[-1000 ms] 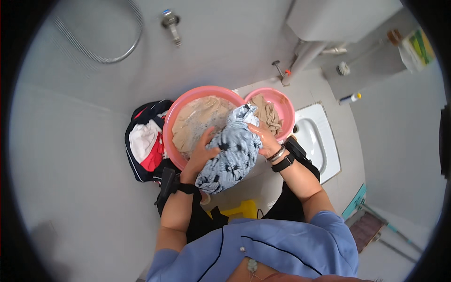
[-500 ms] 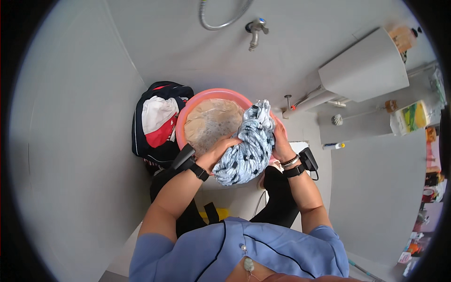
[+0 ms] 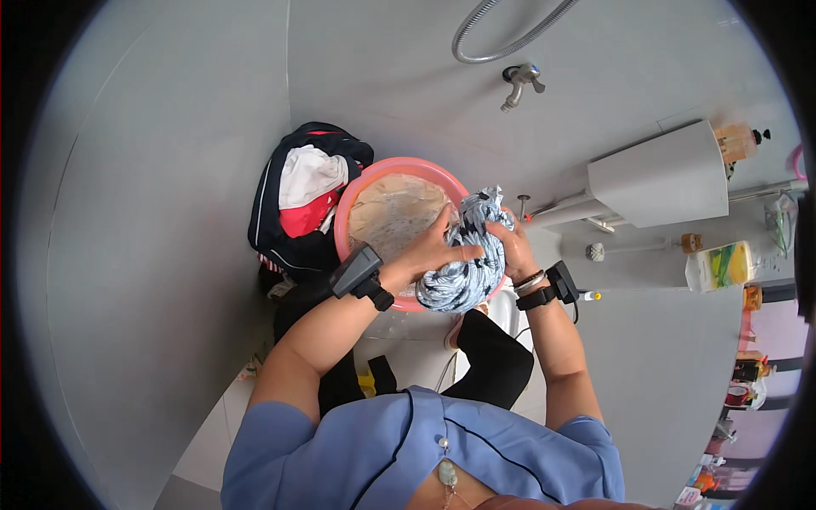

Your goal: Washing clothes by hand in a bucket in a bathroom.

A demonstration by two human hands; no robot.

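Note:
A wet, light-blue patterned cloth (image 3: 463, 276) with dark spots is bunched and twisted between my two hands, over the near right side of a pink basin (image 3: 343, 223). My left hand (image 3: 422, 253) presses against the cloth's left side, its thumb across the folds. My right hand (image 3: 512, 250) is wrapped round the cloth's right side, with the fingertips partly hidden in the folds. A beige cloth (image 3: 387, 206) lies in sudsy water inside the basin.
Left of the basin sits a pile of dark, white and red clothes (image 3: 308, 183). A metal tap (image 3: 520, 85) and a shower hose (image 3: 489, 58) are on the wall beyond. To the right are a white cistern (image 3: 659, 174) and a toilet brush (image 3: 596, 252).
The cloth is gathered into a tighter, more twisted bundle. My left hand has shifted up along it, and my right fingers have curled over its top. The whole view has turned slightly.

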